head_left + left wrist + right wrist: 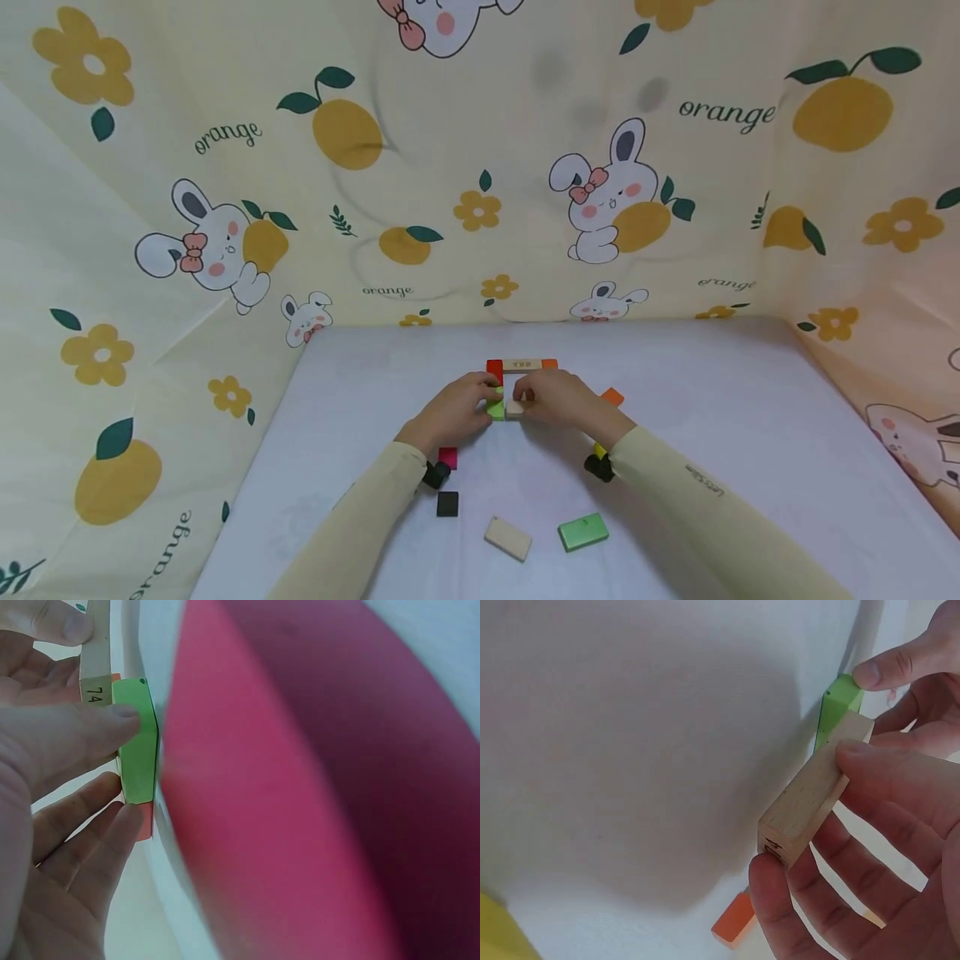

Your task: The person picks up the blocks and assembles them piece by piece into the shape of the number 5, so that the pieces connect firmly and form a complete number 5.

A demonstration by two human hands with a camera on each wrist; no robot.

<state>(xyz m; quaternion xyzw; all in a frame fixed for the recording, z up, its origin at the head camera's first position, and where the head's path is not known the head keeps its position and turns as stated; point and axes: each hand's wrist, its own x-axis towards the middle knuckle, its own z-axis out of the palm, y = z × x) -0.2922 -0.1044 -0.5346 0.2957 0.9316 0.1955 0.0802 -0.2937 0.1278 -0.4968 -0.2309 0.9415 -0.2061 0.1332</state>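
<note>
A U-shaped row of blocks lies on the white tabletop in the head view. It includes a red block (pixel 494 368), a wooden block with small markings (pixel 522 365) and an orange block (pixel 550 363). My left hand (pixel 453 408) pinches a light green block (pixel 139 769), thumb on one side and fingers opposite, at the near end of the red one. Between thumb and fingers, my right hand (pixel 558 400) holds a plain wooden block (pixel 814 784) with dark figures on its end. One end of that block meets or nearly meets the green block; any contact is hard to tell.
Near the left wrist lie a pink block (pixel 447 457) and a black block (pixel 447 504). Closer in are a pale wooden block (pixel 507 538) and a darker green block (pixel 582 532). An orange block (pixel 612 397) and a partly hidden yellow block (pixel 599 450) lie by the right forearm.
</note>
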